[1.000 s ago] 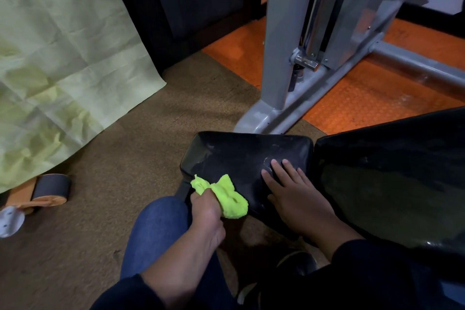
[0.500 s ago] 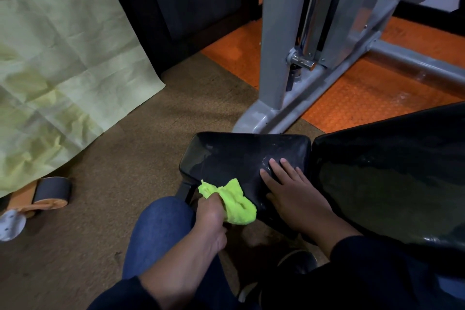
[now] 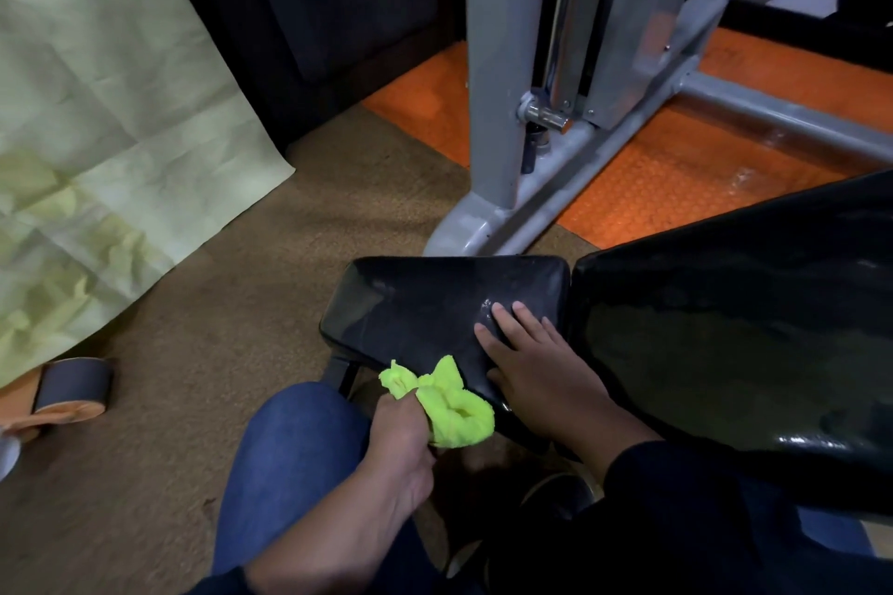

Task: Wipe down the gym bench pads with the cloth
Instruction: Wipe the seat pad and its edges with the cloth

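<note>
At the near edge of the small black seat pad, around six o'clock, sits the bunched lime-green cloth, lower and further right than a second ago. The left hand grips it in curled fingers. The right hand lies flat on the pad as before, fingers straight, beside the larger back pad at three o'clock. A grey machine frame stands at twelve, pale paper at ten.
</note>
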A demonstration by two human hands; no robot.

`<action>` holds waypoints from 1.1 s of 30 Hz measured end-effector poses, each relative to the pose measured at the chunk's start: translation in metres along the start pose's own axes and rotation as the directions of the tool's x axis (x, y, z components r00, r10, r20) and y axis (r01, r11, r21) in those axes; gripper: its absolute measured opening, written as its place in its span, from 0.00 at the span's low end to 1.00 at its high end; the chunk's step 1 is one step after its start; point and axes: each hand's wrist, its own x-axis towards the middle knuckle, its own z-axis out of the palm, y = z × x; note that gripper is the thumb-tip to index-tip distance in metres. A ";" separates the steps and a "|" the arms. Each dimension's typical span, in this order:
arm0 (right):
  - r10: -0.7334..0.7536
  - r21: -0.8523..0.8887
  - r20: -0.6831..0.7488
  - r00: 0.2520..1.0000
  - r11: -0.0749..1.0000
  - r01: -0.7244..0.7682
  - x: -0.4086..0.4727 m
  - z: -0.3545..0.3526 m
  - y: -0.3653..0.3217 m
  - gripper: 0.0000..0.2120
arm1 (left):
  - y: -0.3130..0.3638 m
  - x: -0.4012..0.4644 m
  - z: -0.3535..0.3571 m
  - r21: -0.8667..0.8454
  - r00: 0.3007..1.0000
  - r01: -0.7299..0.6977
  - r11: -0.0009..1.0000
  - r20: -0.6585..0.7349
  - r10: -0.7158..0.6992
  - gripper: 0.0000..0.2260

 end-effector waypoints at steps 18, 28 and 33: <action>-0.011 0.006 -0.011 1.000 1.000 0.011 -0.004 -0.002 0.001 0.28 | -0.007 -0.024 0.018 0.056 0.998 0.035 0.998 0.056 -0.038 0.08; -0.006 -0.013 -0.006 1.000 1.000 0.006 -0.003 -0.001 0.000 0.28 | -0.016 -0.045 0.032 0.063 0.992 0.034 0.997 0.117 -0.041 0.08; -0.012 0.012 -0.001 1.000 1.000 0.012 -0.001 0.000 0.003 0.28 | -0.020 -0.047 0.035 0.091 0.992 0.067 0.994 0.103 -0.076 0.09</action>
